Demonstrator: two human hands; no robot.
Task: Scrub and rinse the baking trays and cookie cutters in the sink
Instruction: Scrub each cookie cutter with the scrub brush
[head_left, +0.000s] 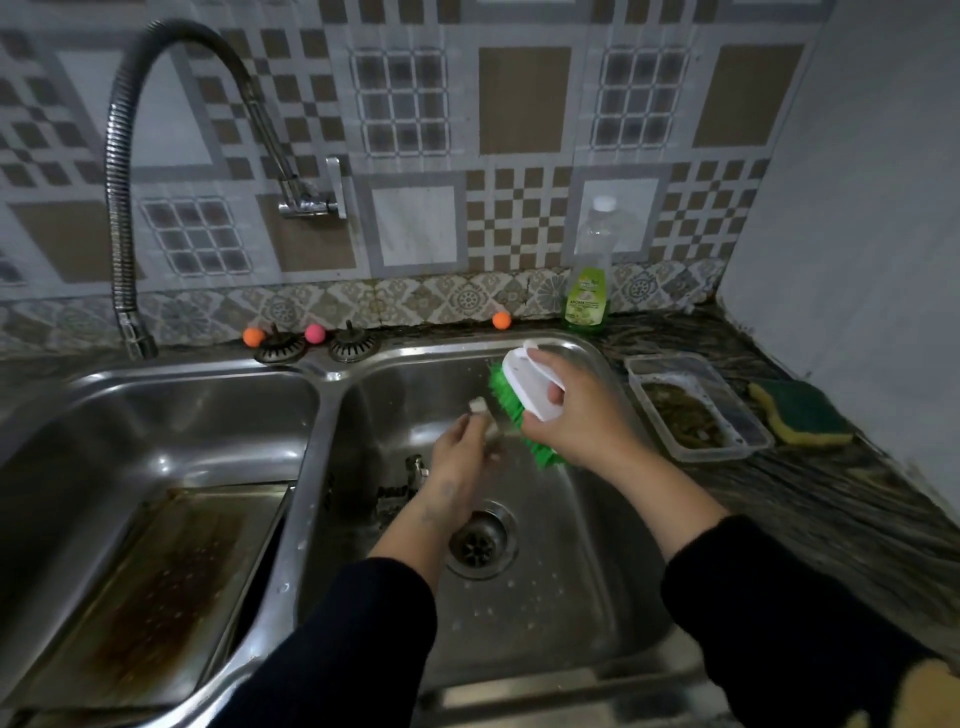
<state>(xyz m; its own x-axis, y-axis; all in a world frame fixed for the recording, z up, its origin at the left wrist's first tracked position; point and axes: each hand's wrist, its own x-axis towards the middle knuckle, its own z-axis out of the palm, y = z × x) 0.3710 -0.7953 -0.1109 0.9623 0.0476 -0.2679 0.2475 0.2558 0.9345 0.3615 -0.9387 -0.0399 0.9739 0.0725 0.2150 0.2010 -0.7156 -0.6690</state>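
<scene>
Scrubbing over the right sink basin (571, 597), so drips fall to the drain, the right hand (582, 415) clamps the green-bristled brush (514, 400) against a small cookie cutter (485, 415) pinched in the left hand (457, 457). A stained baking tray (171, 587) waits in the left basin.

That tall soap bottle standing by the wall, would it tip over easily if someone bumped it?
Probably yes. The soap bottle is tall and narrow on a small base, so a knock near its cap would likely topple it. Only the bottom part looks filled with green liquid, so it seems fairly light. Its smooth clear plastic could be slippery in wet hands.
</scene>
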